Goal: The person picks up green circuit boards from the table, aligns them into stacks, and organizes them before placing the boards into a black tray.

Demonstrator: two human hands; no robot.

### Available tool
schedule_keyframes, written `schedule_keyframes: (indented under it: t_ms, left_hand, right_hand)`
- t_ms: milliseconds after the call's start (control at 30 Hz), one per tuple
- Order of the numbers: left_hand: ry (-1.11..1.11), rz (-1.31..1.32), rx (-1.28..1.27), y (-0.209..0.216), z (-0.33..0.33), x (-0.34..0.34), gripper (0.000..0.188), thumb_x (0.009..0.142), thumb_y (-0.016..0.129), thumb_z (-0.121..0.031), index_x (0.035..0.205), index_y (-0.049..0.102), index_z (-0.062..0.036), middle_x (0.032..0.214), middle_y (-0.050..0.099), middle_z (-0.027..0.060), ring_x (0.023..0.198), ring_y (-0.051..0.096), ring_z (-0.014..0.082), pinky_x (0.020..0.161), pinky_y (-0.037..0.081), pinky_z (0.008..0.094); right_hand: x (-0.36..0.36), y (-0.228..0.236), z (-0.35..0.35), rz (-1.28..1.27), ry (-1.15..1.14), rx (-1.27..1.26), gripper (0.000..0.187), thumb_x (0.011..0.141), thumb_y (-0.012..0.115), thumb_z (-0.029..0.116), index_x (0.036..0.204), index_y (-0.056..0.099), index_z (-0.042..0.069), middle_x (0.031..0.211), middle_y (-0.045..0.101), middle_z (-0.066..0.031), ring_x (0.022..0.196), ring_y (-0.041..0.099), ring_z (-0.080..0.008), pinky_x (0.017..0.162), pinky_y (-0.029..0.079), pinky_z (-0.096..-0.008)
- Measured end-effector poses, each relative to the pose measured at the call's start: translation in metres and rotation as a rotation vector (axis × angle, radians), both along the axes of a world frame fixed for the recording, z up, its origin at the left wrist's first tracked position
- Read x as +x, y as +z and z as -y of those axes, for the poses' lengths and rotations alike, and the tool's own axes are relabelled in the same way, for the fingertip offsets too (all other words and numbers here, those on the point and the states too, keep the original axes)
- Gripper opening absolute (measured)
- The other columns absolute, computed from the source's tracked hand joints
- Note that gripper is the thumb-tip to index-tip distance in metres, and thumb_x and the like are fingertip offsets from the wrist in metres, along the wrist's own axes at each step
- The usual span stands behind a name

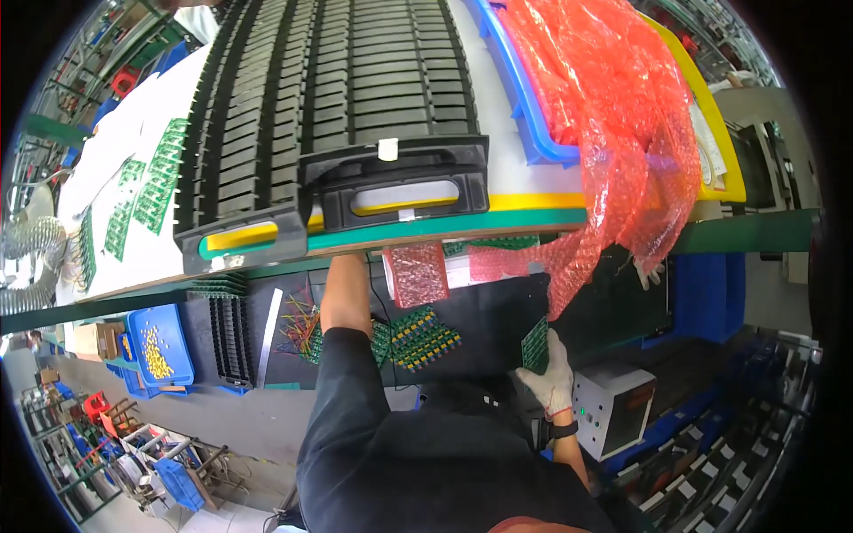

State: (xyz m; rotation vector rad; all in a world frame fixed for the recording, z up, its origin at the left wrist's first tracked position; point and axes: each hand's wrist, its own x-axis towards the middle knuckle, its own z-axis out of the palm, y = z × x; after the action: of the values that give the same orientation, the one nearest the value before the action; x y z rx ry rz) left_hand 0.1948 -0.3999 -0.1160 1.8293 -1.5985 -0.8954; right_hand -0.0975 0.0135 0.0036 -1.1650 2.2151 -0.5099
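Note:
My right hand (553, 377), in a white glove, holds a small green circuit board (535, 345) upright over the bench's front edge. Its thumb is on the near side. The left forearm (346, 298) reaches in beneath the upper shelf, which hides my left hand. Beside that arm, on the dark bench mat, lie several green boards with yellow and blue parts (425, 339) and a tangle of coloured wires (302, 327). A pink bubble-wrapped pack (417, 275) sits just right of the forearm.
Black slotted racks (373, 80) stand on the shelf, near a blue bin (524, 98) draped with red bubble wrap (613, 115). A blue tray of yellow parts (160, 346) is at left. A grey box (613, 409) stands near my right wrist. A white glove-like shape (648, 274) shows under the shelf.

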Motion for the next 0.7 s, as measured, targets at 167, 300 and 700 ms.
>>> schedule_keyframes:
  t_ms: [167,300,700]
  left_hand:
    - [-0.050,0.139,0.043,0.004,0.014,-0.002,0.030,0.096,0.053,-0.025,0.112,0.066,-0.0029,0.111,0.066,0.0143,0.100,0.062,0.0231,0.088,0.048,0.0336]
    - [-0.106,0.246,0.060,0.002,0.023,-0.013,0.029,0.095,0.053,-0.025,0.111,0.066,-0.0035,0.110,0.066,0.0147,0.098,0.063,0.0237,0.087,0.049,0.0338]
    - [-0.210,0.458,-0.078,0.025,0.020,0.015,0.028,0.095,0.053,-0.026,0.108,0.067,-0.0053,0.107,0.066,0.0160,0.095,0.063,0.0253,0.085,0.050,0.0344]
  right_hand:
    - [0.002,-0.004,-0.003,0.034,-0.005,0.014,0.100,0.059,0.082,0.023,0.144,0.035,-0.001,0.136,0.047,-0.0217,0.127,0.047,-0.0346,0.107,0.039,-0.0381]
    - [0.002,-0.002,-0.005,0.031,-0.017,0.017,0.099,0.059,0.082,0.022,0.143,0.035,-0.002,0.138,0.046,-0.0221,0.129,0.045,-0.0344,0.108,0.037,-0.0380]
    - [-0.001,0.010,0.028,-0.029,0.090,-0.104,0.101,0.059,0.084,0.027,0.143,0.036,0.002,0.137,0.047,-0.0205,0.128,0.046,-0.0362,0.105,0.040,-0.0402]
